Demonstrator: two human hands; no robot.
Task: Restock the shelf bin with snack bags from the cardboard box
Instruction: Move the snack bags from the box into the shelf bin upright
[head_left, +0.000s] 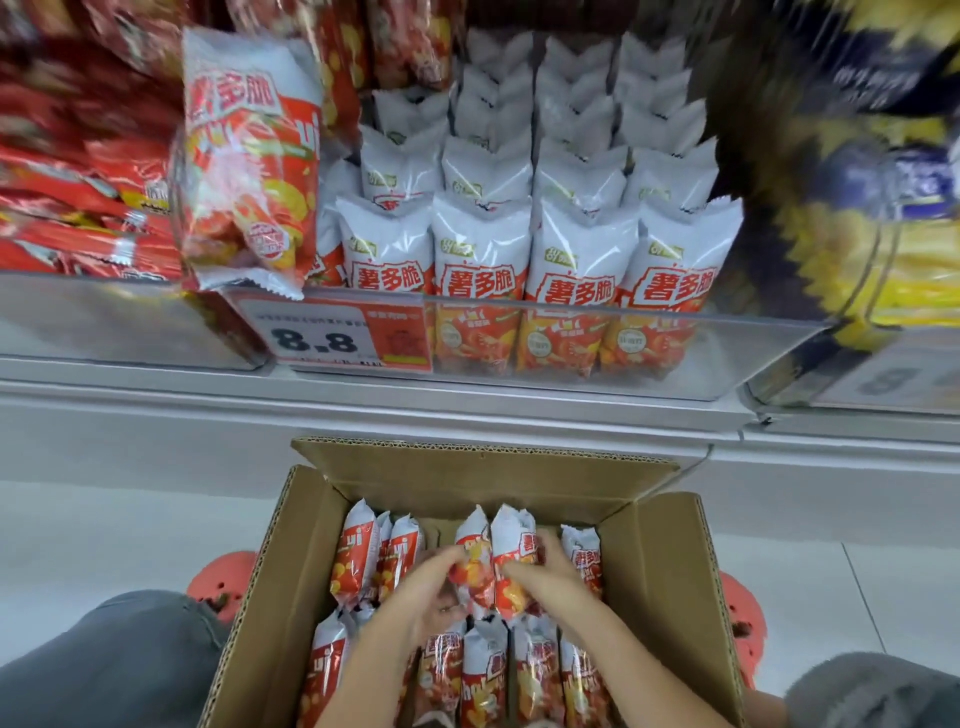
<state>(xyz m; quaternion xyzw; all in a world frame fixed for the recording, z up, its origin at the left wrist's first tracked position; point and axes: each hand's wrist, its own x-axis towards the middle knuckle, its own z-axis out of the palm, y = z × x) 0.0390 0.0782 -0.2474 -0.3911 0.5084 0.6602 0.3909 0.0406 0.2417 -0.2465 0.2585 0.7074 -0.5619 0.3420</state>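
An open cardboard box stands on the floor below the shelf, packed with several red-and-white snack bags. Both my hands reach into it. My left hand curls its fingers round one upright snack bag near the box's middle. My right hand grips the neighbouring upright bag. Above, the clear shelf bin holds several rows of the same snack bags standing upright. One more bag leans tilted at the bin's left end.
A price tag reading 8.8 hangs on the bin's front. Red snack packs fill the bin to the left, yellow and blue packs the one to the right. My knees and pink shoes flank the box.
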